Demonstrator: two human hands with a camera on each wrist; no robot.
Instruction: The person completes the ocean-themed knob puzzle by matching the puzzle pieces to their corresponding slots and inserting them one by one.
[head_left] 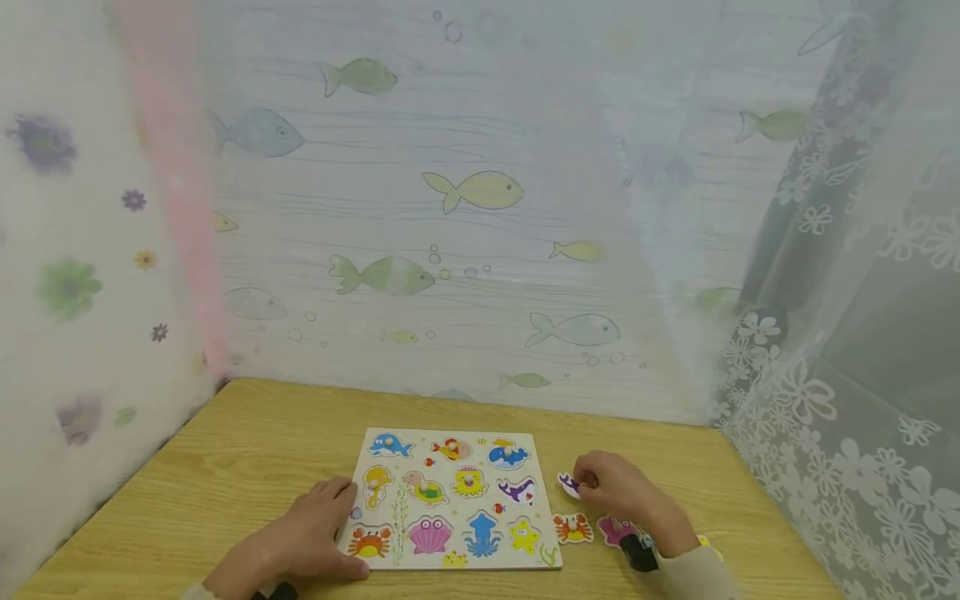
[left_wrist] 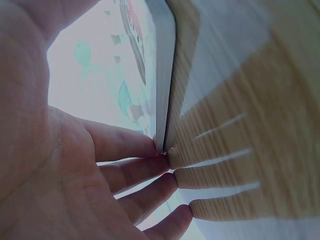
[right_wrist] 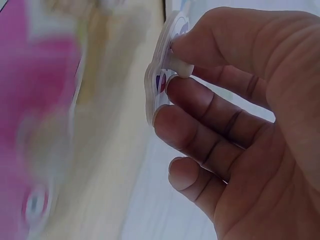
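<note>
A pale wooden peg puzzle board (head_left: 412,564) with sea animals lies on the table. My left hand (head_left: 311,533) rests at its left edge, fingers extended; in the left wrist view the fingertips (left_wrist: 162,162) meet the board's side and the tabletop. To the right of the board, my right hand (head_left: 618,492) pinches the knob of a purple-and-white shark puzzle piece (head_left: 568,485). The right wrist view shows this piece (right_wrist: 154,87) edge-on, its pale knob (right_wrist: 180,67) between thumb and fingers. A purple shark picture (head_left: 517,492) shows on the board.
Right of the board lie a crab piece (head_left: 572,528) and a pink shell piece (head_left: 611,532), the latter partly under my right wrist. A yellow piece (head_left: 708,546) peeks out beyond the sleeve. Fish-printed curtain (head_left: 480,292) hangs behind the table (head_left: 285,433).
</note>
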